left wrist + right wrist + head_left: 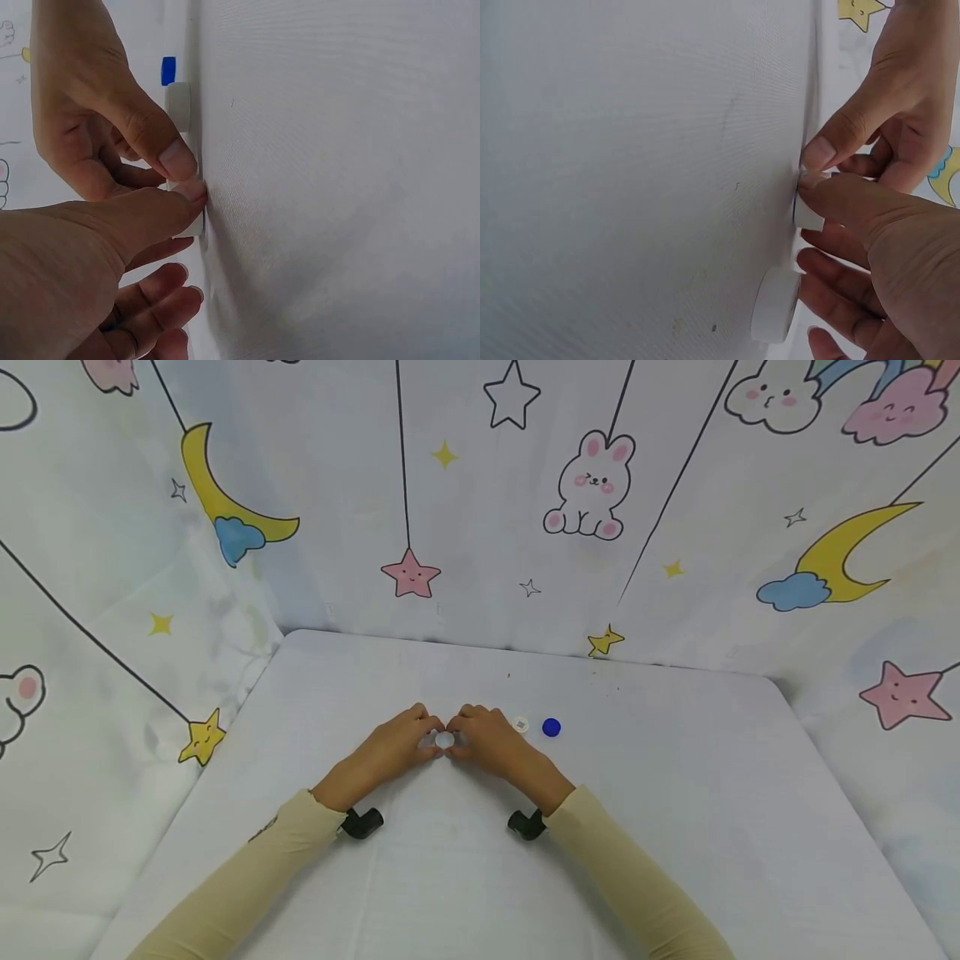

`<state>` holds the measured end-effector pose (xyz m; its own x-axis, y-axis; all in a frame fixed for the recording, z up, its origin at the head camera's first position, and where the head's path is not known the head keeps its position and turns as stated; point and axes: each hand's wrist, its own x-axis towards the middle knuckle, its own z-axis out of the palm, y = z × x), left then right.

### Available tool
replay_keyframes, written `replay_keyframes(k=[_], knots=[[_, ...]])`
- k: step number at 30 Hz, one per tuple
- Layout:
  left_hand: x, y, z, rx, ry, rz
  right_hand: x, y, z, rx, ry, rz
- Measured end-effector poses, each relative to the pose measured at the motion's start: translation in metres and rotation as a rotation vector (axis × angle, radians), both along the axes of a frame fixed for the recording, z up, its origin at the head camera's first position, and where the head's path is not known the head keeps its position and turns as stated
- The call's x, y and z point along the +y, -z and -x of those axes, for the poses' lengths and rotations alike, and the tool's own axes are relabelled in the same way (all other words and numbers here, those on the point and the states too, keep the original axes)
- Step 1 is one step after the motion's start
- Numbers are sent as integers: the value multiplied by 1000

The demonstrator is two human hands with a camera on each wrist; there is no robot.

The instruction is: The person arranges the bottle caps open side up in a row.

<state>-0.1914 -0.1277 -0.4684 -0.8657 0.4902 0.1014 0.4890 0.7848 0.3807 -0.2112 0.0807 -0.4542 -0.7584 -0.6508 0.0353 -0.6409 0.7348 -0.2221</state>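
A small white round piece lies low at the tabletop between my two hands, fingertips at its sides. My left hand pinches it from the left with thumb and fingers. From the other side my right hand grips it too, and the two thumbs meet at its near edge. In the left wrist view the thumbs cover most of the white piece. Just past the right hand sits a second white round piece with a dark mark on top. A blue round cap is to the right of that one.
All of this stands on a white cloth-covered table. Cloth walls printed with moons, stars and a rabbit rise behind and beside it. Each wrist wears a black camera. Small dark specks dot the cloth toward the back.
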Motion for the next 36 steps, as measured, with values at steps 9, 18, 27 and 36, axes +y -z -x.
replay_keyframes(k=[9, 18, 27, 36], knots=[[3, -2, -2, 26, 3, 0, 5, -2, -4, 49, 12, -23], [11, -8, -3, 120, 35, -15, 21, -17, -4, 6, 96, -49], [27, -12, -1, 131, 61, -36, 41, -26, -7, -69, 163, -2], [43, -10, 3, 91, 89, 8, 53, -22, -14, -146, 192, 18]])
